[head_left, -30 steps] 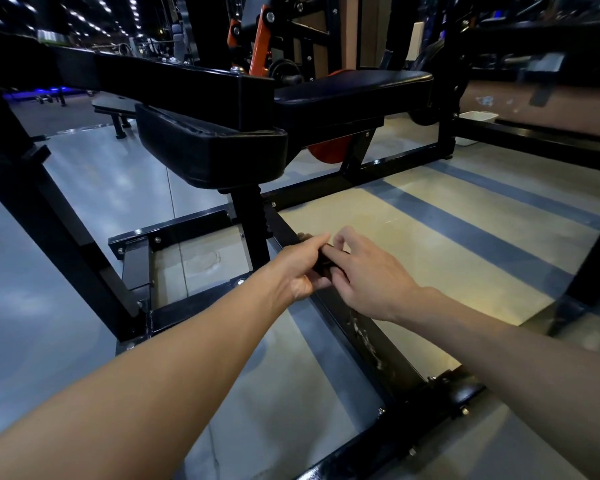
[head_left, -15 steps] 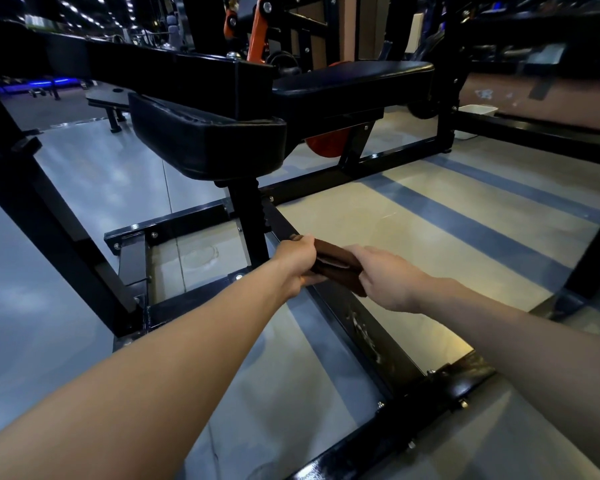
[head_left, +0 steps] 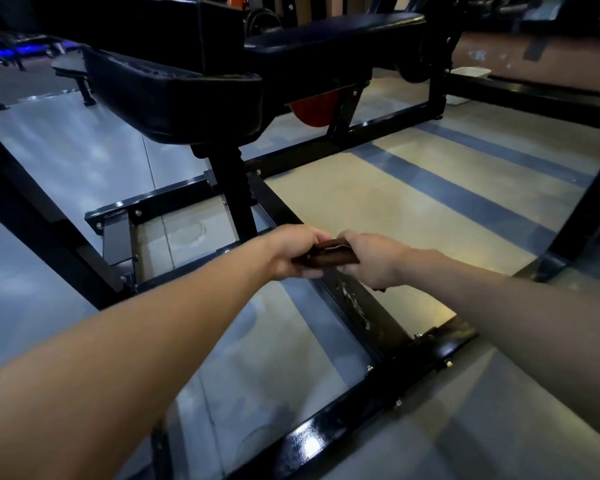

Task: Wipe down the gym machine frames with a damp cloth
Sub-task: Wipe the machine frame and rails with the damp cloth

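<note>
Both hands meet low over the machine: the left hand [head_left: 293, 252] grips one end of a folded brown cloth [head_left: 329, 255] and the right hand [head_left: 373, 259] grips the other, fingers curled round it on each side. The cloth hangs between them just above the black floor bar [head_left: 362, 311] of the frame, which runs from the seat post [head_left: 234, 195] toward the viewer; whether it touches the bar cannot be told. White smears show on the bar just below the right hand. The step in hand looks like readying or refolding the cloth between passes. The next move likely calls for pressing it flat onto the bar and drawing it along over those smears toward the near cross bar [head_left: 326, 441].
</note>
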`<state>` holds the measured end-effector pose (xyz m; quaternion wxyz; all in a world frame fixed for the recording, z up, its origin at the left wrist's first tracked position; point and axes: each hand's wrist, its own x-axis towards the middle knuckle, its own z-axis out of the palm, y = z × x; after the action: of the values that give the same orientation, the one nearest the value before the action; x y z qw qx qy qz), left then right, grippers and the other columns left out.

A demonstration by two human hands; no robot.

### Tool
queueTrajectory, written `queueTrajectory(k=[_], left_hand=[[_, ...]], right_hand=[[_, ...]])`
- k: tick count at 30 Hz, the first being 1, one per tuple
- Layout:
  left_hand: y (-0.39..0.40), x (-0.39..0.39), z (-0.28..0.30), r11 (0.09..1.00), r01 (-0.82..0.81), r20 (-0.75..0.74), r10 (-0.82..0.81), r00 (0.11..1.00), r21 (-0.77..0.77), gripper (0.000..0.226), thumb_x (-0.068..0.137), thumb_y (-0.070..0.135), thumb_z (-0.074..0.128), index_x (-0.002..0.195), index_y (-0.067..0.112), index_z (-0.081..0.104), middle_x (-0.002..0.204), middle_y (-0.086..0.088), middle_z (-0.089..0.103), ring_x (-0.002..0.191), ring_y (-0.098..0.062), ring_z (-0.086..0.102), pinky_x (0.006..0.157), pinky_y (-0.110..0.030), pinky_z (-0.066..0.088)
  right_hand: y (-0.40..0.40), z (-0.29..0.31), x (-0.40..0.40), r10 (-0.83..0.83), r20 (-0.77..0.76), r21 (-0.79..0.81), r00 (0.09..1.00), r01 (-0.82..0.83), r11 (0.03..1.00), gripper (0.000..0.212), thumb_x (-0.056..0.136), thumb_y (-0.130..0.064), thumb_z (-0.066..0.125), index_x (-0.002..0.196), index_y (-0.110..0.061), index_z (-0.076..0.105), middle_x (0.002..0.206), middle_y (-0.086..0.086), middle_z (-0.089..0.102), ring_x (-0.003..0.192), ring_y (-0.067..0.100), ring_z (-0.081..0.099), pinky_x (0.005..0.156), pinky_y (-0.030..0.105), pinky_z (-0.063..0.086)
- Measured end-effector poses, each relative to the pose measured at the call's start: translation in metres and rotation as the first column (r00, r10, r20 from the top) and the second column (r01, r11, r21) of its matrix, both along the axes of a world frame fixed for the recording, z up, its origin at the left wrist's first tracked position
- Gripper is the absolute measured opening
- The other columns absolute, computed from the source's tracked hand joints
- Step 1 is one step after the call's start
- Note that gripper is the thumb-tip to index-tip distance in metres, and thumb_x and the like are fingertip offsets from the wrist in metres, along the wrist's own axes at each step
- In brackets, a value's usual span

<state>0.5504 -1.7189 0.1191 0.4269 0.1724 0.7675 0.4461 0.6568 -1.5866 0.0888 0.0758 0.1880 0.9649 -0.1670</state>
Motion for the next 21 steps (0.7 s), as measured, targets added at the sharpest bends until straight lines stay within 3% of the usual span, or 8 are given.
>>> queueTrajectory(k=[2, 4, 7, 9, 12, 15, 18, 21], left_hand=[[-0.011, 0.011, -0.005, 0.974, 0.208, -0.101, -0.217, 0.971, -0.093, 0.028, 0.105, 0.025, 0.05, 0.122, 0.011, 0.068, 0.105, -0.005, 0.061, 0.088, -0.015, 0.058, 0.09, -0.038, 0.058], [-0.024, 0.024, -0.013, 0.909, 0.398, -0.067, -0.408, 0.911, -0.122, 0.042, 0.099, 0.036, 0.066, 0.132, 0.01, 0.058, 0.108, -0.008, 0.061, 0.095, -0.019, 0.06, 0.094, -0.036, 0.056], [-0.037, 0.042, -0.039, 0.823, 0.548, -0.126, -0.566, 0.815, -0.151, 0.042, 0.094, 0.024, 0.075, 0.129, 0.012, 0.056, 0.102, -0.017, 0.064, 0.09, -0.025, 0.066, 0.088, -0.038, 0.059], [-0.04, 0.051, -0.057, 0.82, 0.558, -0.194, -0.572, 0.797, -0.127, 0.03, 0.096, 0.023, 0.072, 0.122, 0.011, 0.061, 0.09, -0.01, 0.063, 0.082, -0.019, 0.062, 0.08, -0.037, 0.059], [-0.043, 0.065, -0.094, 0.817, 0.565, -0.246, -0.575, 0.78, -0.118, 0.025, 0.093, 0.022, 0.075, 0.116, 0.015, 0.068, 0.085, -0.001, 0.062, 0.078, -0.011, 0.057, 0.076, -0.034, 0.052], [-0.058, 0.083, -0.135, 0.815, 0.558, -0.315, -0.576, 0.754, -0.155, 0.029, 0.088, 0.028, 0.081, 0.113, 0.021, 0.07, 0.089, 0.003, 0.067, 0.08, -0.007, 0.058, 0.08, -0.033, 0.049], [-0.079, 0.102, -0.155, 0.804, 0.513, -0.35, -0.594, 0.725, -0.301, 0.062, 0.086, 0.051, 0.077, 0.137, 0.023, 0.056, 0.122, 0.003, 0.063, 0.111, -0.016, 0.061, 0.095, -0.03, 0.048], [-0.093, 0.111, -0.17, 0.706, 0.513, -0.298, -0.687, 0.663, -0.488, 0.094, 0.086, 0.062, 0.071, 0.156, 0.014, 0.03, 0.155, -0.008, 0.043, 0.141, -0.024, 0.045, 0.114, -0.034, 0.039]], right_hand=[[0.004, 0.003, 0.008, 0.04, 0.159, -0.213, 0.986, -0.006, 0.977, 0.034, 0.101, -0.029, 0.063, 0.129, -0.017, 0.048, 0.11, 0.008, 0.065, 0.096, 0.026, 0.062, 0.076, 0.033, 0.047], [0.005, 0.004, 0.027, 0.058, 0.219, -0.355, 0.974, 0.024, 0.935, 0.038, 0.1, -0.024, 0.064, 0.132, -0.023, 0.045, 0.109, 0.008, 0.065, 0.09, 0.021, 0.063, 0.073, 0.033, 0.052], [0.002, -0.009, 0.065, 0.032, 0.236, -0.452, 0.971, 0.081, 0.888, 0.038, 0.097, -0.019, 0.065, 0.129, -0.031, 0.049, 0.109, 0.007, 0.068, 0.085, 0.018, 0.065, 0.073, 0.035, 0.053], [-0.009, -0.026, 0.09, 0.002, 0.195, -0.336, 0.981, 0.065, 0.94, 0.026, 0.094, -0.027, 0.061, 0.119, -0.031, 0.055, 0.106, 0.007, 0.069, 0.089, 0.022, 0.066, 0.078, 0.038, 0.053], [-0.033, -0.065, 0.125, -0.014, 0.089, -0.05, 0.996, 0.018, 0.999, 0.039, 0.094, -0.058, 0.048, 0.124, -0.034, 0.051, 0.112, -0.001, 0.064, 0.099, 0.022, 0.064, 0.085, 0.04, 0.052], [-0.056, -0.104, 0.158, 0.024, 0.001, -0.074, 1.0, -0.024, 0.997, 0.05, 0.1, -0.065, 0.039, 0.141, -0.038, 0.044, 0.126, -0.005, 0.062, 0.113, 0.02, 0.063, 0.093, 0.043, 0.052], [-0.06, -0.126, 0.181, 0.165, -0.087, 0.078, 0.983, -0.158, 0.984, 0.056, 0.103, -0.055, 0.035, 0.155, -0.033, 0.037, 0.122, -0.001, 0.066, 0.102, 0.023, 0.067, 0.083, 0.041, 0.056], [-0.036, -0.138, 0.194, 0.134, -0.178, 0.167, 0.975, -0.104, 0.98, 0.056, 0.1, -0.045, 0.042, 0.154, -0.029, 0.042, 0.107, 0.003, 0.066, 0.088, 0.025, 0.064, 0.072, 0.035, 0.05]])
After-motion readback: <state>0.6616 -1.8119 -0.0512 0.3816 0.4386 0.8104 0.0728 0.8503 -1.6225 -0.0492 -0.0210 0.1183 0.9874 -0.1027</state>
